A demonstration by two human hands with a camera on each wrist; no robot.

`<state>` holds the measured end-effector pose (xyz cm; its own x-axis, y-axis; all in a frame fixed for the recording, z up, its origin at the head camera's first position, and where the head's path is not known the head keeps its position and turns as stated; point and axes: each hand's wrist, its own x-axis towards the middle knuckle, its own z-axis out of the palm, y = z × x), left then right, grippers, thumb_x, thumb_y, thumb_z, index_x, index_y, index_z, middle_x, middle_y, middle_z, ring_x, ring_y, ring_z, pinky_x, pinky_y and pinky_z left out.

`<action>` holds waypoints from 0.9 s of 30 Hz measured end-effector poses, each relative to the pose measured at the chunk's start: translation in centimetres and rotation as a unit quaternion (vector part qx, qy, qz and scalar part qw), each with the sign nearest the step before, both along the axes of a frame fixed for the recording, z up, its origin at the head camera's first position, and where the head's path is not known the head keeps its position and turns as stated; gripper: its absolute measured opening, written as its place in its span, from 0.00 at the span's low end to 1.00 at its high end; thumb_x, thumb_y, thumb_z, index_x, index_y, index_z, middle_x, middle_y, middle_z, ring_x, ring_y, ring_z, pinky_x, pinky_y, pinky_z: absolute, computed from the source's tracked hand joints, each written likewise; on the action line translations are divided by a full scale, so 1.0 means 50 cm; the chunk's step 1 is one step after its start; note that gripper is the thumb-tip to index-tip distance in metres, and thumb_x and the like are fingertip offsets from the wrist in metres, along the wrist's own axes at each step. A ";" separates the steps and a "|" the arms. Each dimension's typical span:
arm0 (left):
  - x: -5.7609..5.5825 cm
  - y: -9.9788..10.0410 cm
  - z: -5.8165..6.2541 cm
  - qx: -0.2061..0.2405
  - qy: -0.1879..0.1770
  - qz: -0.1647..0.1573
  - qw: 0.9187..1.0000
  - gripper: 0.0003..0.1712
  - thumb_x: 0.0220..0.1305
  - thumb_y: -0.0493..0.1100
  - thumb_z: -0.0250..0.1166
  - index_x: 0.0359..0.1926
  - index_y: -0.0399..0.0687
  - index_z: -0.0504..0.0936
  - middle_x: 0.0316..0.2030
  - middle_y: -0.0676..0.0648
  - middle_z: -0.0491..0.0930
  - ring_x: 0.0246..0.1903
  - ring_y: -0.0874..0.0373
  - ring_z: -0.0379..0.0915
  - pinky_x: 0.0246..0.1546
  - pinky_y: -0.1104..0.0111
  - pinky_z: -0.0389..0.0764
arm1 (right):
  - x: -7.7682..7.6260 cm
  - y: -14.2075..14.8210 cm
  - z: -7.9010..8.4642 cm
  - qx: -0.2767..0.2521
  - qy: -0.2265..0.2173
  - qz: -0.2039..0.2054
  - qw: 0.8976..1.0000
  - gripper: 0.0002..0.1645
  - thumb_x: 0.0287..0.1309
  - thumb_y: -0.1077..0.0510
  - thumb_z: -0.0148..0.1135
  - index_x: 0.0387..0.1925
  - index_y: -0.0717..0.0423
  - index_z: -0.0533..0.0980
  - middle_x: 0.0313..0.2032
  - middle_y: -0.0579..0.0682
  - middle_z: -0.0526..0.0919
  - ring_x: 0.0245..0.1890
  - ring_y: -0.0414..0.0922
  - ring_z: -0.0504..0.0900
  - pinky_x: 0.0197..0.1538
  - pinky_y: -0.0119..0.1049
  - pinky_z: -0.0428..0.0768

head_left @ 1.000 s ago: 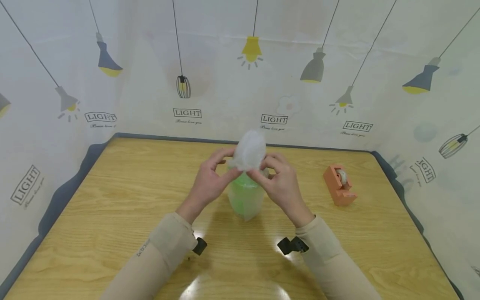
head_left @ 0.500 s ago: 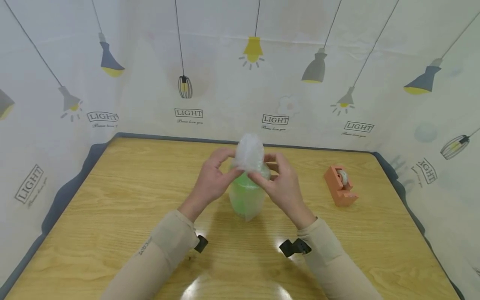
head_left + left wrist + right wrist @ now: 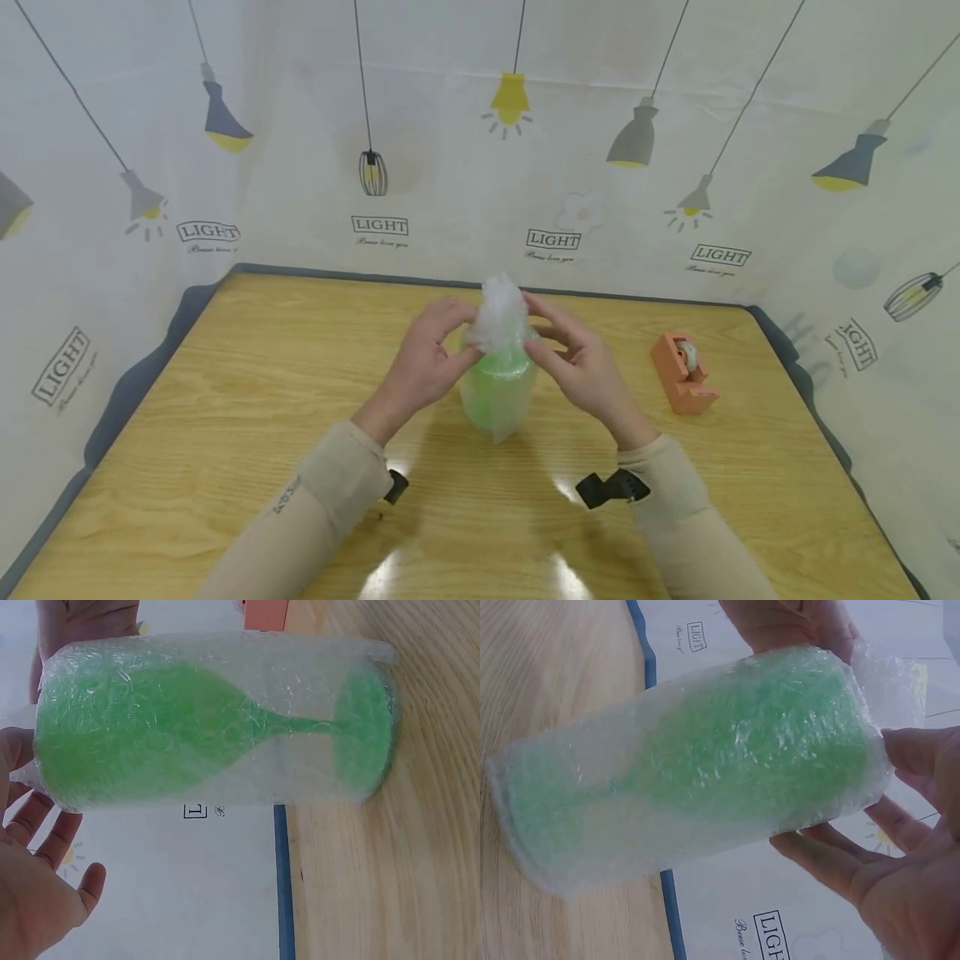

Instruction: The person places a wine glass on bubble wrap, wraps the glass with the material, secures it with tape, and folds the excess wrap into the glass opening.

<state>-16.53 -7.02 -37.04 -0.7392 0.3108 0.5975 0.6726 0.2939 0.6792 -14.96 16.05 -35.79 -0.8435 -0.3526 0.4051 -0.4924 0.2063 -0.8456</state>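
Note:
A green stemmed glass stands upright on the table, wrapped in clear bubble wrap. The wrap rises above the rim as a gathered, crumpled flap. My left hand pinches this upper wrap from the left, thumb in front, its other fingers partly hidden. From the right, my right hand holds the wrap near the rim between thumb and fingers. In the right wrist view, some right fingertips touch the wrapped bowl's side. The stem and base show through the film in the left wrist view.
An orange tape dispenser with a roll of tape stands on the wooden table, right of the glass. A light cloth backdrop printed with lamps hangs behind and at both sides.
The upper wrap has become narrower and sits lower. My right hand has shifted slightly right, and the thumbs have moved from meeting at the front to opposite sides of the flap.

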 end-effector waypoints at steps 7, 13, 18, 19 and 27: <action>0.001 0.000 -0.005 -0.010 -0.006 -0.003 1.000 0.10 0.64 0.38 0.71 0.46 0.45 0.85 0.47 0.46 0.86 0.51 0.50 0.77 0.60 0.52 0.73 | 0.001 -0.004 0.011 0.024 -0.051 -0.033 0.998 0.33 0.69 0.64 0.65 0.73 0.53 0.71 0.69 0.54 0.75 0.60 0.60 0.80 0.52 0.47 0.88; 0.001 0.001 -0.007 -0.024 0.004 0.002 1.000 0.10 0.64 0.39 0.71 0.46 0.45 0.85 0.47 0.46 0.87 0.52 0.50 0.77 0.59 0.51 0.73 | -0.003 -0.013 0.013 0.033 -0.073 -0.063 0.995 0.34 0.65 0.64 0.69 0.71 0.52 0.73 0.68 0.54 0.76 0.58 0.59 0.81 0.48 0.46 0.88; 0.005 0.002 -0.008 -0.040 0.009 0.011 0.999 0.09 0.62 0.38 0.72 0.44 0.46 0.85 0.47 0.46 0.87 0.51 0.48 0.76 0.58 0.48 0.73 | -0.002 -0.019 0.008 0.008 -0.069 -0.061 0.996 0.33 0.62 0.68 0.69 0.68 0.57 0.75 0.67 0.57 0.76 0.57 0.63 0.81 0.52 0.51 0.87; 0.007 0.002 -0.008 -0.043 0.007 0.014 0.999 0.09 0.61 0.38 0.71 0.44 0.46 0.85 0.47 0.46 0.87 0.52 0.48 0.76 0.59 0.46 0.73 | -0.002 -0.020 0.007 0.005 -0.067 -0.062 0.996 0.32 0.61 0.69 0.69 0.68 0.58 0.75 0.66 0.58 0.76 0.58 0.63 0.80 0.53 0.52 0.87; 0.009 0.001 -0.005 -0.070 -0.013 0.022 0.997 0.11 0.58 0.38 0.69 0.43 0.46 0.85 0.49 0.45 0.86 0.55 0.46 0.74 0.62 0.40 0.68 | 0.003 -0.022 -0.001 -0.021 -0.044 -0.055 0.997 0.27 0.61 0.72 0.68 0.63 0.64 0.78 0.64 0.60 0.79 0.58 0.63 0.80 0.52 0.46 0.88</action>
